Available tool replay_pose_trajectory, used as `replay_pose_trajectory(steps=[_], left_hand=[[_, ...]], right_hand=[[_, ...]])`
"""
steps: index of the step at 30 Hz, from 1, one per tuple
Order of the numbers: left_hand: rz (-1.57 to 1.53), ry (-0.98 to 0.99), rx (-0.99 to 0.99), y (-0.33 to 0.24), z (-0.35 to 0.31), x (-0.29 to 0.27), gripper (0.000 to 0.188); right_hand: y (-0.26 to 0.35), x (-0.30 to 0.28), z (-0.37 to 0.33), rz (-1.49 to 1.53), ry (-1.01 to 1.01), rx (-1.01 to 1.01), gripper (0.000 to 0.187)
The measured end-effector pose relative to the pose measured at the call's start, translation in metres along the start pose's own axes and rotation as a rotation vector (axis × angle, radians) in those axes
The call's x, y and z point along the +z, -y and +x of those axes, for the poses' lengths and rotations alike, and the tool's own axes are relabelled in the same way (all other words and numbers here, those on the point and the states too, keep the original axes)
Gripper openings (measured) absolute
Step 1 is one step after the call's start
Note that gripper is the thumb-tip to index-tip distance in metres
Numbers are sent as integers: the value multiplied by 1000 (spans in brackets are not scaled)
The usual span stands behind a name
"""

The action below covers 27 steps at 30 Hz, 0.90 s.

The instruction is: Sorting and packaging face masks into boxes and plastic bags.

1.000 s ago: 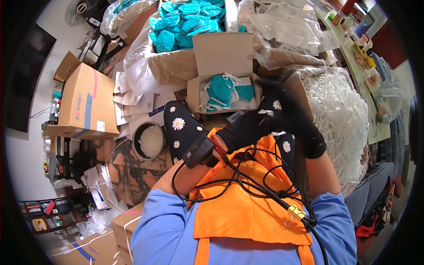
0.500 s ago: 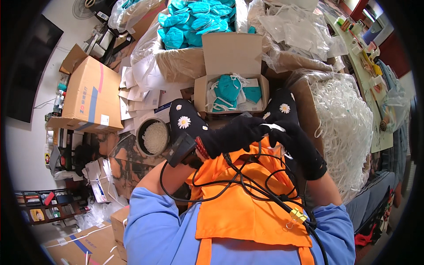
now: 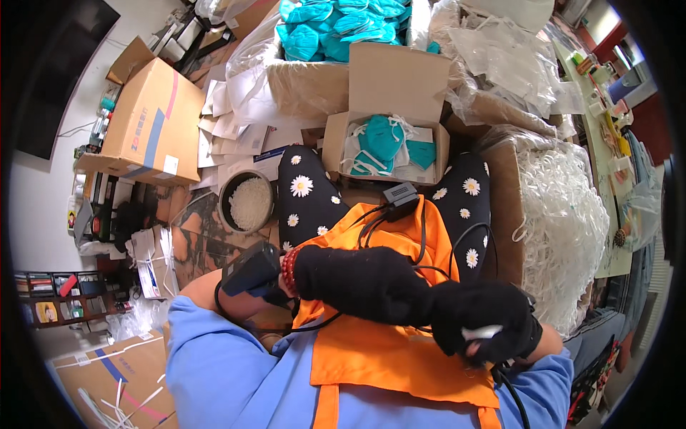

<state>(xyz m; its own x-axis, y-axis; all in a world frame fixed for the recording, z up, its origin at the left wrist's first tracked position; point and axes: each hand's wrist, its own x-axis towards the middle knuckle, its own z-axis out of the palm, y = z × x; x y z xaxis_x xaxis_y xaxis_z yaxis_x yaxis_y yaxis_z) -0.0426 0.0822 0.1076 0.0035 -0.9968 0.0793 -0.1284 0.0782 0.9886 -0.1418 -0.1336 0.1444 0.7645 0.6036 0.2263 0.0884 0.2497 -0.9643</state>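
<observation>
Both my hands are in black gloves and meet over the right side of my orange apron [image 3: 371,357]. My left hand [image 3: 389,289] reaches across to the right, and its fingertips are hidden against the other hand. My right hand [image 3: 475,318] is closed, fingers curled inward, with one bare fingertip showing. A small white piece [image 3: 482,332] shows at its fingers; its kind cannot be made out. A dark box-shaped device [image 3: 251,268] sits on my left wrist beside a red bead bracelet [image 3: 289,272]. A grey cable connector [image 3: 400,196] lies on the apron beyond my hands.
Beyond my knees stands an open small carton [image 3: 332,150] with teal masks [image 3: 382,139]. Behind is a big lined box of teal masks [image 3: 343,32]. White straps [image 3: 561,229] fill a box at right. A round bowl [image 3: 227,222] of white bits stands left, near a large carton [image 3: 153,121].
Both hands have come back toward my body, from above my lap to over the apron, with the right hand more curled. The grey connector and the cords are now more exposed.
</observation>
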Motion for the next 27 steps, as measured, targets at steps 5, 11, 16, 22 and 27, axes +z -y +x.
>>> replay_pose_trajectory(steps=[5, 11, 16, 22, 27], left_hand=[[90, -50, -96, 2, -19, 13, 18], [148, -182, -67, -3, -45, 25, 21], [193, -276, -36, 7, -60, 34, 18], [-453, -475, -353, 32, -37, 22, 25], [-342, -466, -413, 54, -28, 14, 31]], right_hand=[[3, 8, 5, -101, 76, 62, 18], [-1, 9, 14, -7, 206, 136, 16], [-4, 2, 23, -108, 255, 141, 13], [-38, 12, 50, -76, -409, 453, 22], [-92, 10, 48, 219, -676, 318, 30]])
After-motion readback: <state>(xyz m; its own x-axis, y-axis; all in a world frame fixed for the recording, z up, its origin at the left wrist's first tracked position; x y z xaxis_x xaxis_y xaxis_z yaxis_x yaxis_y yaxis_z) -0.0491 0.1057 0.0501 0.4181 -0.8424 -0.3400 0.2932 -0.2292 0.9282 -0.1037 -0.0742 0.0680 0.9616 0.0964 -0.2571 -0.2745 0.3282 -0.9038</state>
